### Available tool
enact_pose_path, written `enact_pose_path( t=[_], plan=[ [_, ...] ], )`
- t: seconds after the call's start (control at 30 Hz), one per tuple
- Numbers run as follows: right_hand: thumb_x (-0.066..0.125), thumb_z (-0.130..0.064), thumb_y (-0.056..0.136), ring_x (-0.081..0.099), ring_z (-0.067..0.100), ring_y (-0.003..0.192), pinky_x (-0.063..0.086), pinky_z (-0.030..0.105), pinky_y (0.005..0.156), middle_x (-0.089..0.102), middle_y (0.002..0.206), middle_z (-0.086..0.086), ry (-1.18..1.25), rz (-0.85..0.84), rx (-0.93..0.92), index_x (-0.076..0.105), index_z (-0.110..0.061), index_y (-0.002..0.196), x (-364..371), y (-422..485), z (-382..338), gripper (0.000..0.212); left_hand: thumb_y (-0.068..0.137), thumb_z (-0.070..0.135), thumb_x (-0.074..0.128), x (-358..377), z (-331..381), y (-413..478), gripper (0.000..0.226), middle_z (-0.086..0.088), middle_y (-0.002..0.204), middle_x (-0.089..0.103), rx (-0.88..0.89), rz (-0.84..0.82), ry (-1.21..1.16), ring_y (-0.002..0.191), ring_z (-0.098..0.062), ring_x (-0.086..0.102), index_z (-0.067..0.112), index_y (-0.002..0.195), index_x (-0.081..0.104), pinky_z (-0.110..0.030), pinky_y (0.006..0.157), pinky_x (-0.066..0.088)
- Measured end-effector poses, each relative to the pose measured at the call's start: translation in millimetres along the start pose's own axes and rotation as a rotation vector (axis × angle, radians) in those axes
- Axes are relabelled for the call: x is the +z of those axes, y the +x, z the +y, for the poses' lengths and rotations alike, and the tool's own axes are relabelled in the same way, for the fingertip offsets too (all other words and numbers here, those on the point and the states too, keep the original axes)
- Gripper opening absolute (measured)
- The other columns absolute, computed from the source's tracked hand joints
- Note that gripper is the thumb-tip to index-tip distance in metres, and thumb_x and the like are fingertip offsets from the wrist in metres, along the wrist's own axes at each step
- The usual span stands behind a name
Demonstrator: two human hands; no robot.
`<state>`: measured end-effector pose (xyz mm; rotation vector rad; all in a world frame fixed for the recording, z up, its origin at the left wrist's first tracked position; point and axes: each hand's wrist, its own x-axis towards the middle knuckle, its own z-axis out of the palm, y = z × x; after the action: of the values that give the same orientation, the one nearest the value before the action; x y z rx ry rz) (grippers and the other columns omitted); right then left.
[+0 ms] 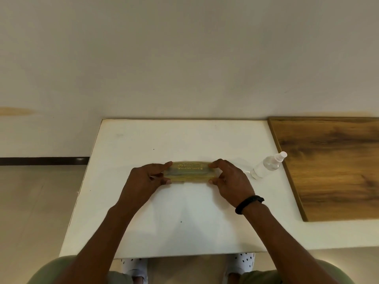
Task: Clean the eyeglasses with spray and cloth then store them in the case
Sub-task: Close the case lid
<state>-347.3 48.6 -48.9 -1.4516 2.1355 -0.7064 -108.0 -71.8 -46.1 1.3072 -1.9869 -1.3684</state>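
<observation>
Hands clamped on case, mid-table.
Left hand [146,180] and right hand [230,178] pinch the ends of the closed yellowish case [189,172] on the white table [184,232]. Looks light, rigid, smooth; end grips suit it. Spray bottle [266,167] lies beyond, right.
</observation>
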Motion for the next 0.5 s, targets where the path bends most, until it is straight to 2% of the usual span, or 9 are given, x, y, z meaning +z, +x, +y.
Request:
enact_pose_path(
  t=[0.13,0.27,0.37,0.43,0.5],
  plan=[
    [0.068,-0.016,0.086,0.064,0.019,0.079,0.053,0.039,0.070,0.066,0.108,-0.007,0.005,0.041,0.008,0.062,-0.026,0.110,2,-3,-2,0.027,0.085,-0.002,0.070,5,-1,-3,0.050,0.028,0.110,0.063,0.093,0.036,0.092,0.088,0.019,0.060,0.028,0.124,0.066,0.003,0.081,0.038],
    [0.064,-0.014,0.085,0.066,0.018,0.078,0.054,0.040,0.069,0.068,0.112,-0.012,0.029,0.086,0.002,0.061,-0.029,0.109,6,-8,-2,0.028,0.088,0.009,0.071,11,-12,-6,0.050,0.017,0.125,0.062,0.209,0.085,0.238,0.104,0.009,0.057,0.031,0.132,0.061,0.001,0.093,0.036],
    [0.056,-0.017,0.081,0.069,0.019,0.079,0.055,0.042,0.068,0.069,0.113,-0.015,0.055,0.108,-0.017,0.056,-0.036,0.106,7,-11,-5,0.031,0.088,0.023,0.062,15,-17,-6,0.046,0.010,0.131,0.064,0.217,0.095,0.251,0.108,-0.007,0.065,0.032,0.133,0.060,-0.016,0.098,0.043],
    [0.057,-0.014,0.081,0.068,0.020,0.077,0.055,0.041,0.068,0.069,0.112,-0.016,0.049,0.121,-0.015,0.053,-0.039,0.107,7,-11,-5,0.036,0.088,0.022,0.064,16,-19,-6,0.045,0.008,0.132,0.064,0.222,0.100,0.257,0.111,-0.012,0.066,0.031,0.133,0.060,-0.020,0.099,0.044],
    [0.062,-0.008,0.082,0.067,0.020,0.076,0.056,0.042,0.069,0.070,0.112,-0.016,0.042,0.131,-0.004,0.058,-0.036,0.106,8,-11,-5,0.037,0.089,0.013,0.069,16,-20,-6,0.048,0.006,0.133,0.064,0.228,0.106,0.270,0.114,-0.011,0.064,0.031,0.133,0.060,-0.016,0.101,0.042]
  ],
)
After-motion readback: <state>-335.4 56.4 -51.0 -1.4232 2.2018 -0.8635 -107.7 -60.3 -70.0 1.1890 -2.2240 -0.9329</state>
